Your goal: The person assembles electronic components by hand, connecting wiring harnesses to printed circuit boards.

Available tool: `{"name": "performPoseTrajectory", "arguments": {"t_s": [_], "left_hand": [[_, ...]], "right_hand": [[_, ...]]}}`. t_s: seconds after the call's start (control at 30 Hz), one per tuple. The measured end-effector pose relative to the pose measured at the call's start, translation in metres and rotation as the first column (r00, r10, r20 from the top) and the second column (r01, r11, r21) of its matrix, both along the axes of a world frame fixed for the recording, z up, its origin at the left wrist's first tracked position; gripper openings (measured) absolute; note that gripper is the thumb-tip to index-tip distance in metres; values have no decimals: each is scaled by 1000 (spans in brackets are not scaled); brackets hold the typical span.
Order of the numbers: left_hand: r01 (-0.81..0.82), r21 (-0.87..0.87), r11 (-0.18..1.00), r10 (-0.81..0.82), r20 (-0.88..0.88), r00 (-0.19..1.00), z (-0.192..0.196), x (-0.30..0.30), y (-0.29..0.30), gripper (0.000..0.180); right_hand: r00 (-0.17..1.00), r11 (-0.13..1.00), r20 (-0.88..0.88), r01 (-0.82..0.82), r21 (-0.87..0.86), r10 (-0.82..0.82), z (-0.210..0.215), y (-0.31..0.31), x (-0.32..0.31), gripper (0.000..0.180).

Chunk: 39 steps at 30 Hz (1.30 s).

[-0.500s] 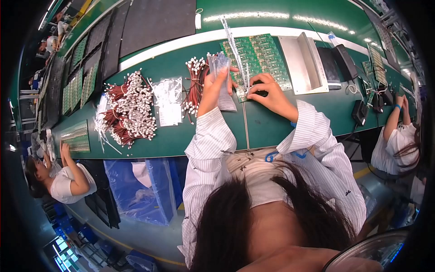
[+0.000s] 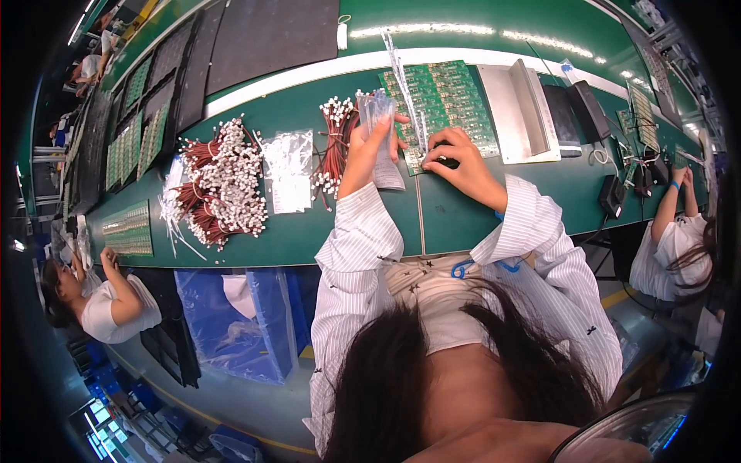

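Observation:
My left hand (image 2: 366,151) is closed round a clear plastic bag (image 2: 388,174), which hangs below the fingers and also shows above them. To its right, my right hand (image 2: 461,160) is closed in a pinch, thumb against fingertips, at the lower end of a long, thin bundle of whitish strips (image 2: 399,73). That bundle stands up between the hands and leans left at its top. Behind it lies a green circuit board panel (image 2: 455,100). Just left of my left hand is a bunch of dark red wires with white connectors (image 2: 334,131).
A larger pile of bundled wires (image 2: 224,185) and a flat clear bag (image 2: 289,174) lie on the left. On the right stand a metal plate fixture (image 2: 519,116) and a black box (image 2: 613,193) with cables. Co-workers sit at both sides, one near a circuit board panel (image 2: 130,228).
Both hands keep nearly the same pose and hold. The whole view has shifted slightly. The hand of the co-worker on the left has moved a little at the board panel.

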<state>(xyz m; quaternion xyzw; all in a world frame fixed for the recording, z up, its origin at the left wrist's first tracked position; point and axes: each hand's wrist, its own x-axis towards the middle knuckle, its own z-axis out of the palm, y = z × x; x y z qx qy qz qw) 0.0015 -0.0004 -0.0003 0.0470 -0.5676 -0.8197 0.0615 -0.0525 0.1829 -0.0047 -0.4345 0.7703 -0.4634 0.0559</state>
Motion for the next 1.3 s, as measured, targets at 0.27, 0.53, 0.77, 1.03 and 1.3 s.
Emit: {"name": "performPoseTrajectory", "arguments": {"t_s": [0.27,0.53,0.77,1.03,1.3], "left_hand": [[-1,16,1000,1,-8,1000,0,0,0,41],[-11,-6,1000,11,-2,1000,0,0,0,39],[-6,8,1000,6,7,1000,3,0,1,39],[-5,2,1000,5,2,1000,1,0,0,40],[-13,8,1000,13,12,1000,1,2,1,40]], "right_hand": [[999,1000,-39,17,-13,-18,-1,-2,2,7],[998,1000,-61,14,-28,-15,-2,1,1,8],[996,1000,-85,22,-17,-23,-3,1,3,8],[996,1000,-89,13,-25,-15,-3,0,3,9],[973,999,-229,19,-33,-26,-3,4,7,9]]}}
